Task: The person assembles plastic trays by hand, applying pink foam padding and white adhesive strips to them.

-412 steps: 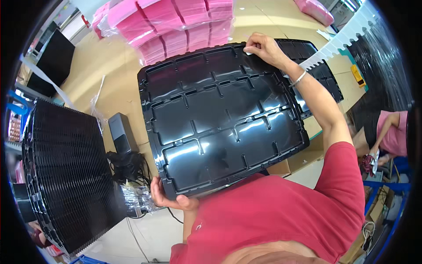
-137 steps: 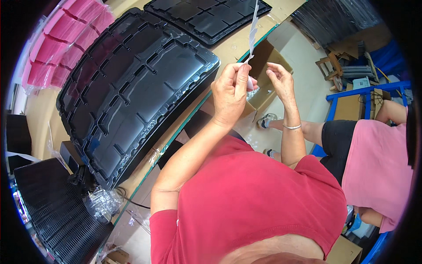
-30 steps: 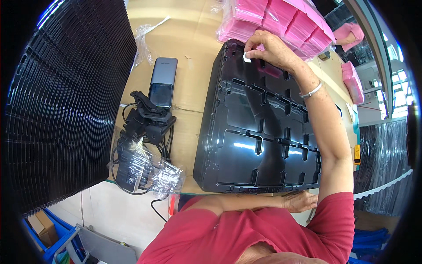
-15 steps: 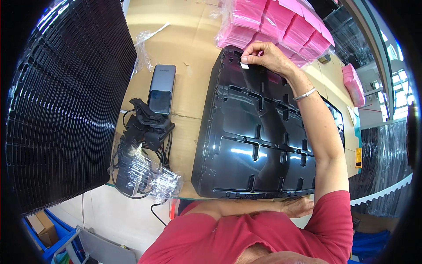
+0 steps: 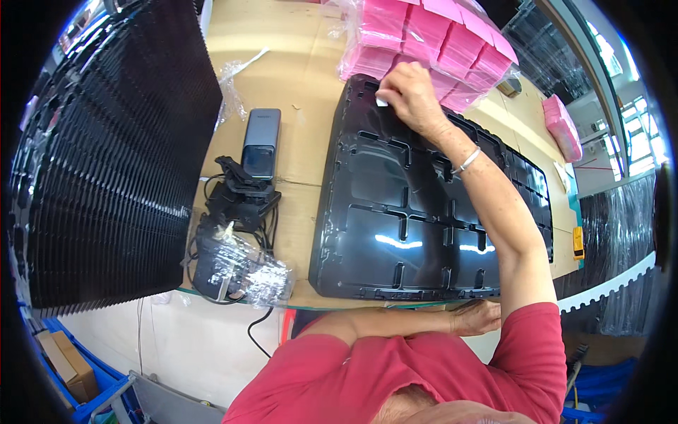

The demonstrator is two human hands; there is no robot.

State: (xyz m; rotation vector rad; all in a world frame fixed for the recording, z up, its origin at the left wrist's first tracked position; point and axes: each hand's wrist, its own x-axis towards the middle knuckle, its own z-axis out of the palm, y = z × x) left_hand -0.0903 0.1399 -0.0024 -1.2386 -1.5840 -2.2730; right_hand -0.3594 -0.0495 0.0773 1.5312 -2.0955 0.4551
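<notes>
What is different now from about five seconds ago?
The right hand moved to the far left corner of the black plastic tray, with a small white tab in grip. The left hand dropped by the tray's near edge; any hold on the toothed white strip is hidden. The pink stack and tray pile stayed.

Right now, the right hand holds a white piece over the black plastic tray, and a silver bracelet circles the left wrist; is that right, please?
Not quite: the head view shows the silver bracelet circling the right wrist; the right hand does hold the white piece.
</notes>
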